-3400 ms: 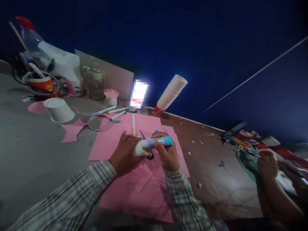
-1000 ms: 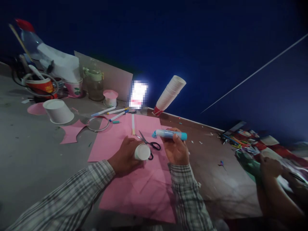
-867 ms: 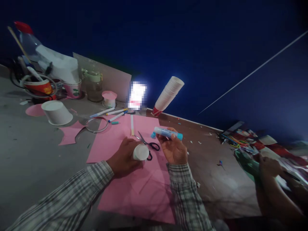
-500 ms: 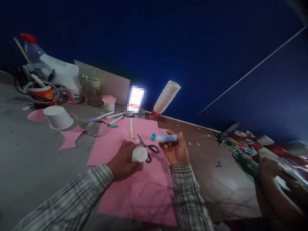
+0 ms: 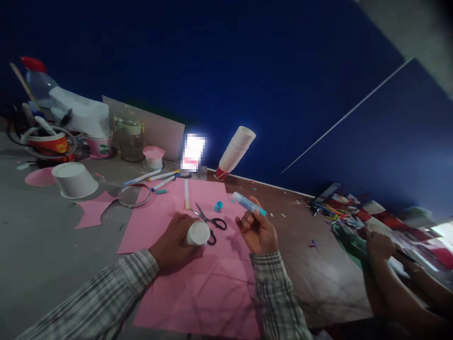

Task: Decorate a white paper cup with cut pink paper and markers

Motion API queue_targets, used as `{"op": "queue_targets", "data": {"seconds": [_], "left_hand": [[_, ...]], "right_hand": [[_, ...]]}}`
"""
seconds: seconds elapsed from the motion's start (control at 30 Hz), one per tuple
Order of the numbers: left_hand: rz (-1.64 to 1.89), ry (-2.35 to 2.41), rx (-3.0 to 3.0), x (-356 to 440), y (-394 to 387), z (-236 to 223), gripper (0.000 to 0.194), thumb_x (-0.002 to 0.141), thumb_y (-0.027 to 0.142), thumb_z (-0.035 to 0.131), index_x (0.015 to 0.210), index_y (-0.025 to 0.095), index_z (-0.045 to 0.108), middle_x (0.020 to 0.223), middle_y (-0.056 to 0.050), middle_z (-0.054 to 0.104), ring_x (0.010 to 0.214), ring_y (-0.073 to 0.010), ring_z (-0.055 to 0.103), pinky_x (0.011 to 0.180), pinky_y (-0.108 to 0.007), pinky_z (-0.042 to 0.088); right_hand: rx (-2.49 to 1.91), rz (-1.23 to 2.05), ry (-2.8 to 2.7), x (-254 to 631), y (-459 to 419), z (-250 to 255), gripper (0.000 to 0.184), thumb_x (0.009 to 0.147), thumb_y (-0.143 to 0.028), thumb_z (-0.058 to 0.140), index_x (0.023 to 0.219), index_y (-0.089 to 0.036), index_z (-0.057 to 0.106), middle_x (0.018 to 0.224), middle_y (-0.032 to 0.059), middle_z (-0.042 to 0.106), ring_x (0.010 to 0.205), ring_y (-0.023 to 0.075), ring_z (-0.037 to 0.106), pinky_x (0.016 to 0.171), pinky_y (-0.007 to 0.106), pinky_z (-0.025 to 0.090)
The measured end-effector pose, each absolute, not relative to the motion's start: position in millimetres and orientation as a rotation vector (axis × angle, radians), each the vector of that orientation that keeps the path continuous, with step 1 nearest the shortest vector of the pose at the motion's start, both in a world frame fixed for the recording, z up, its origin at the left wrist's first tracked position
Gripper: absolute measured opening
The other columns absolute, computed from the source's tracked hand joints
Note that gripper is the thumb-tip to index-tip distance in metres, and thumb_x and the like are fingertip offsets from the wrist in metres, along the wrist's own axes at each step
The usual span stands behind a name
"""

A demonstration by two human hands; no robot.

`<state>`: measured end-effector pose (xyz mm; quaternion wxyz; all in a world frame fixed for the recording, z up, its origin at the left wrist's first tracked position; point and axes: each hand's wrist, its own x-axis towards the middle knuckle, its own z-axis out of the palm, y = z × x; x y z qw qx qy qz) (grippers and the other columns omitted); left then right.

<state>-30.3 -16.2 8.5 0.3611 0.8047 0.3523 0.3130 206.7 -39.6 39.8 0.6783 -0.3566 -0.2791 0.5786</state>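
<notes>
My left hand (image 5: pixel 174 240) is closed round a small white paper cup (image 5: pixel 198 233), its pale round end facing up toward me. In my right hand (image 5: pixel 259 232) a glue stick (image 5: pixel 247 203) is gripped between thumb and fingers, its uncapped end pointing up and left. The glue stick's blue cap (image 5: pixel 218 206) lies on the pink paper (image 5: pixel 166 203) to the left of that hand. Black-handled scissors (image 5: pixel 208 218) rest on the same paper, partly hidden behind the cup.
Several markers (image 5: pixel 164 182), a ring of tape (image 5: pixel 134 194) and an upturned white tub (image 5: pixel 75 180) lie to the left. Stacked paper cups (image 5: pixel 235 151) lean against the blue wall. At right, another person's hands (image 5: pixel 382 245) work beside scattered craft materials.
My right hand has turned the glue stick, so it now slants upward to the left, clear of its cap. The whole view has shifted slightly; my left hand still holds the cup.
</notes>
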Motion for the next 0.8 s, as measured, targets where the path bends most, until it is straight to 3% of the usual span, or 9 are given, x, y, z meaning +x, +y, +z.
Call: {"op": "queue_targets", "data": {"seconds": [0.13, 0.27, 0.47, 0.67, 0.8], "left_hand": [[0.772, 0.898, 2.064, -30.6, -15.8, 10.7, 0.023, 0.069, 0.019, 0.064, 0.091, 0.024, 0.065, 0.1, -0.002, 0.064, 0.1, -0.0236, 0.049, 0.093, -0.038, 0.042], [0.801, 0.909, 2.056, -30.3, -15.0, 6.7, 0.026, 0.067, 0.019, 0.065, 0.093, 0.024, 0.065, 0.101, -0.002, 0.063, 0.101, -0.0244, 0.048, 0.093, -0.038, 0.043], [0.805, 0.882, 2.076, -33.1, -16.5, 10.9, 0.029, 0.069, 0.021, 0.063, 0.098, 0.021, 0.064, 0.101, -0.004, 0.063, 0.1, -0.0237, 0.05, 0.092, -0.038, 0.044], [0.779, 0.867, 2.072, -32.7, -14.7, 12.5, 0.024, 0.07, 0.023, 0.064, 0.094, 0.021, 0.065, 0.101, -0.004, 0.063, 0.101, -0.0248, 0.048, 0.092, -0.038, 0.042], [0.799, 0.883, 2.041, -30.4, -13.7, 5.1, 0.025, 0.068, 0.022, 0.065, 0.093, 0.022, 0.065, 0.098, -0.003, 0.063, 0.101, -0.0246, 0.048, 0.092, -0.037, 0.041]], "right_hand": [[-0.755, 1.362, -0.658, 202.2, -42.7, 41.4, 0.036, 0.069, -0.037, 0.073, 0.103, -0.029, 0.065, 0.066, -0.0055, 0.059, 0.06, 0.012, 0.057, 0.082, 0.04, 0.054], [-0.78, 1.383, -0.678, 201.5, -41.2, 39.4, 0.031, 0.079, -0.052, 0.061, 0.099, -0.029, 0.065, 0.067, -0.003, 0.06, 0.063, 0.0145, 0.059, 0.082, 0.043, 0.053], [-0.879, 1.301, -0.844, 200.7, -40.9, 33.7, 0.028, 0.079, -0.036, 0.067, 0.104, -0.024, 0.059, 0.072, -0.0002, 0.068, 0.069, 0.0175, 0.065, 0.078, 0.041, 0.052], [-0.959, 1.31, -0.999, 199.6, -41.2, 28.3, 0.032, 0.075, -0.035, 0.073, 0.083, -0.024, 0.044, 0.08, 0.0006, 0.073, 0.074, 0.0204, 0.07, 0.081, 0.041, 0.053], [-1.064, 1.18, -1.053, 205.4, -31.6, 24.7, 0.037, 0.071, -0.036, 0.075, 0.094, -0.022, 0.051, 0.085, 0.0044, 0.073, 0.081, 0.0222, 0.07, 0.08, 0.038, 0.053]]}}
